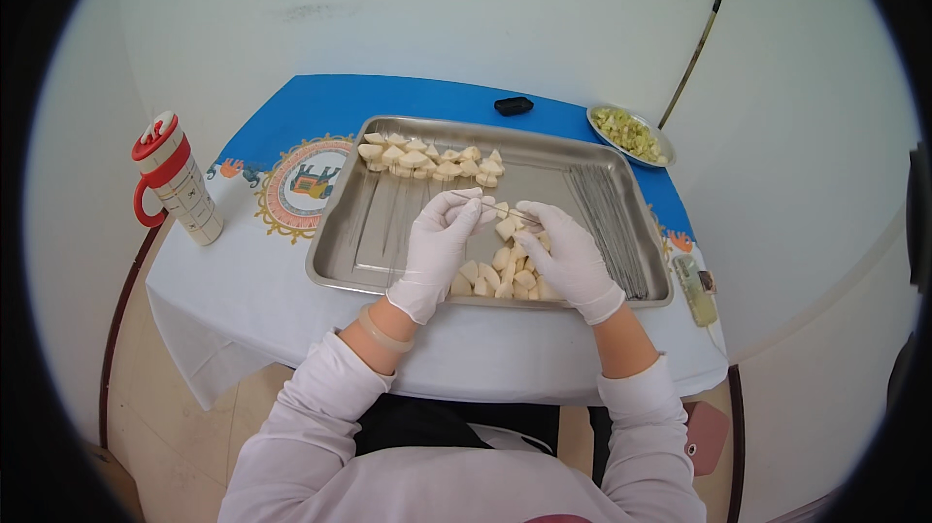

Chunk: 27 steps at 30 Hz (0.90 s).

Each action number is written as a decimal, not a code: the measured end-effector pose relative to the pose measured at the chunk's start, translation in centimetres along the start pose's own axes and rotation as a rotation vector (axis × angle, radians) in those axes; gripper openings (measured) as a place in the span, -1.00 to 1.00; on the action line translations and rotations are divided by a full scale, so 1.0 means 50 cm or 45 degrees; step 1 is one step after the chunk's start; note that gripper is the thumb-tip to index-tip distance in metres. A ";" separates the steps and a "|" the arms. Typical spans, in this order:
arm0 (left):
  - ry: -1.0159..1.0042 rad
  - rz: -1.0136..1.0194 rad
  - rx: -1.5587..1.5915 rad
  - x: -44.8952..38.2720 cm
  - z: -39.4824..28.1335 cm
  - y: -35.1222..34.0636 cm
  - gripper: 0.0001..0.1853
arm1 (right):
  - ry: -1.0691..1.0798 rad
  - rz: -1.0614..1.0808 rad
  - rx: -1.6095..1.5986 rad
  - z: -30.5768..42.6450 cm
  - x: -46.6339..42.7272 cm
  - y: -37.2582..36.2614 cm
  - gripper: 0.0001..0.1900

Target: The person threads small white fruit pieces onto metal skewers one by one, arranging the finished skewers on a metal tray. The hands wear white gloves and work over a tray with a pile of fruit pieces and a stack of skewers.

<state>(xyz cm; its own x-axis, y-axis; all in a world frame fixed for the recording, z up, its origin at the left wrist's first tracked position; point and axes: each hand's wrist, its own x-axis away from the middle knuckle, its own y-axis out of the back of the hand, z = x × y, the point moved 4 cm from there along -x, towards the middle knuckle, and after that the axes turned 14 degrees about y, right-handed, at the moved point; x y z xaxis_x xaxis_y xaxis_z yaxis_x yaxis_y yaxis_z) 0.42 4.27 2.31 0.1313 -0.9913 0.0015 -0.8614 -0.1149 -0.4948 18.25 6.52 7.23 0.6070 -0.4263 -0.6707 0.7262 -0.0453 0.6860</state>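
Observation:
My left hand [445, 235], in a white disposable glove, pinches a thin metal skewer [502, 208] over the middle of a steel tray [335, 261]. My right hand [564, 250], gloved alike, has its fingers closed on the other end of the skewer. Beneath and between the hands lies a heap of loose pale, peeled wedges [502, 275], perhaps a root vegetable. Rows of similar wedges threaded on skewers [426, 157] rest along the tray's far left side. A bundle of bare metal skewers [608, 228] lies at its right side.
A metal dish of chopped pale-green pieces [630, 135] stands at the back right, near a small black object [514, 105]. A red-and-white handled tumbler [178, 181] is at the left. A phone in a clear case [695, 291] lies beside the tray on the tablecloth [524, 366].

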 end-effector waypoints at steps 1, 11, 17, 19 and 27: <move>0.002 0.032 -0.004 -0.001 0.002 -0.002 -0.75 | -0.040 -0.017 -0.048 -0.001 -0.004 -0.010 -0.73; -0.251 -0.175 -1.488 -0.004 0.003 0.022 -0.64 | -0.339 -0.333 0.015 -0.086 0.005 -0.015 -0.84; -0.234 -0.042 -2.082 0.005 0.028 0.013 -0.72 | -0.264 -0.231 0.179 -0.102 0.027 -0.028 -0.85; -0.208 -0.019 -2.119 -0.003 0.033 0.019 -0.73 | -0.261 -0.203 0.222 -0.103 0.026 -0.022 -0.86; -0.004 0.074 -1.888 -0.006 0.037 0.020 -0.71 | -0.246 -0.262 0.348 -0.113 0.033 -0.019 -0.88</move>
<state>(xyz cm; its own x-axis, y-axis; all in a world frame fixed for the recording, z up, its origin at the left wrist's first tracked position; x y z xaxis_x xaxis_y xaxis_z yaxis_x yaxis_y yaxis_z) 0.44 4.55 0.22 0.0791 -0.9968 0.0109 -0.5681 -0.0361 0.8222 20.41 10.95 3.87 0.3668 -0.5445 -0.7543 0.6979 -0.3751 0.6101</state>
